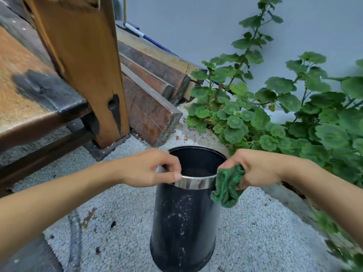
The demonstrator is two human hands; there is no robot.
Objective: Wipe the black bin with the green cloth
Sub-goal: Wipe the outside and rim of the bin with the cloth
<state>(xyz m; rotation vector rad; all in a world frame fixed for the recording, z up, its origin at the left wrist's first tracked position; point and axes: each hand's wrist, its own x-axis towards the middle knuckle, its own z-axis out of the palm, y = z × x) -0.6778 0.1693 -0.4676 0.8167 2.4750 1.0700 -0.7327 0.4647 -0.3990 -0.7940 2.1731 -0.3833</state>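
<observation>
A tall black bin (184, 222) with a shiny metal band at its rim stands upright on the pebbled ground, its side speckled with pale dirt. My left hand (151, 167) grips the rim on the left, thumb along the metal band. My right hand (255, 167) holds a crumpled green cloth (227, 185) against the right side of the rim, and the cloth hangs down over the outer wall. The inside of the bin is dark and looks empty.
A wooden bench (29, 91) and a thick wooden post (88, 65) stand at the left. Stacked timber beams (153, 107) lie behind the bin. Leafy green plants (284, 114) crowd the right side. A grey corrugated hose (74, 242) lies at the lower left.
</observation>
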